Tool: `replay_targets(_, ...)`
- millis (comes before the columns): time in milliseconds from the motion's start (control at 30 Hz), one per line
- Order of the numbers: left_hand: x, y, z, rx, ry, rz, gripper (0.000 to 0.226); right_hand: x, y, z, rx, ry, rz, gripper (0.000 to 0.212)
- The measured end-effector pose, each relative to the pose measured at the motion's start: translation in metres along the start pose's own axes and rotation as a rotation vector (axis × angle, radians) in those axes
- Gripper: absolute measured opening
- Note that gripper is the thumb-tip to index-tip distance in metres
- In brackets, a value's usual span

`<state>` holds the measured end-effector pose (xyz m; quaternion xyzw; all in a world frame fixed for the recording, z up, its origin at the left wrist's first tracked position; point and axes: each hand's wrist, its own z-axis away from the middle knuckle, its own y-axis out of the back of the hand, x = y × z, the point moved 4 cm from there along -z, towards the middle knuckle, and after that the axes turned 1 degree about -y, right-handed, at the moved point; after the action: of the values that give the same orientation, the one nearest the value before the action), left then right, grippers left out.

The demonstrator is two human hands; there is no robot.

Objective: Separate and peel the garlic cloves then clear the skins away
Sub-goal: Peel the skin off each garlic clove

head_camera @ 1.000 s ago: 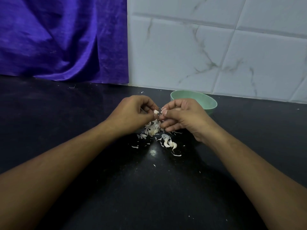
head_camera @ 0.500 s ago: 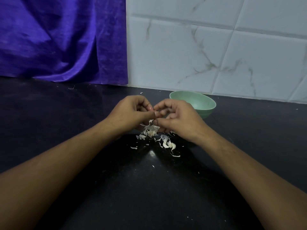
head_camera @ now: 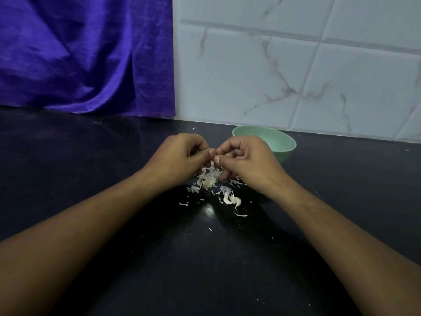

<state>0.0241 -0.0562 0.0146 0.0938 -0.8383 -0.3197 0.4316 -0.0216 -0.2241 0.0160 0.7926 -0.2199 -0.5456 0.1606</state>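
Observation:
My left hand (head_camera: 180, 156) and my right hand (head_camera: 247, 159) meet fingertip to fingertip above the black counter (head_camera: 205, 258), all fingers curled inward. They pinch something small between them, and the fingers hide it; in the earlier frames it was a garlic clove. Directly below lies a heap of white garlic skins (head_camera: 208, 179). A few garlic cloves (head_camera: 232, 199) lie just in front of that heap, with thin skin strips scattered around.
A pale green bowl (head_camera: 281, 142) stands behind my right hand, near the marbled tile wall (head_camera: 296, 76). A purple cloth (head_camera: 86, 55) hangs at the back left. Small skin flecks dot the counter.
The white clove that showed between my fingertips a second ago is now covered. Both hands closed tighter together and sank slightly toward the skin heap.

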Motion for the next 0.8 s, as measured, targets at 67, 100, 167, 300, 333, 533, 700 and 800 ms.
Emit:
replay_targets(67,0.0,-0.0003,-0.0002,-0.01,-0.005,-0.029,0.023,0.0,-0.0001,0.0,-0.011,0.0,0.0,0.002)
replay_targets(100,-0.0001,-0.0007,-0.0005,-0.015,-0.004,-0.035,0.024,0.0002,-0.0003,0.0,-0.015,-0.003,-0.003,0.002)
replay_targets(167,-0.0001,-0.0008,-0.0009,-0.021,0.004,-0.023,0.023,0.0006,-0.0004,-0.0004,-0.017,-0.014,-0.014,0.002)
replay_targets(300,0.003,0.001,-0.0005,-0.008,-0.019,-0.016,0.014,0.0011,0.001,-0.0013,-0.003,-0.025,-0.036,0.007)
replay_targets(333,0.0038,0.0014,-0.0003,-0.005,-0.029,-0.031,0.013,0.001,0.0013,-0.001,-0.004,-0.025,-0.035,0.007)
replay_targets(533,0.005,0.0021,-0.0001,0.018,-0.049,-0.092,0.014,0.0005,0.0004,0.0,-0.009,-0.03,-0.025,0.005)
replay_targets(700,0.004,0.0032,-0.001,0.024,-0.062,-0.108,0.015,0.0013,0.0002,-0.0008,-0.008,-0.035,-0.05,0.005)
replay_targets(800,0.0034,0.0034,-0.0011,0.02,-0.058,-0.089,0.015,0.0016,0.0001,-0.0012,-0.012,-0.044,-0.07,0.005)
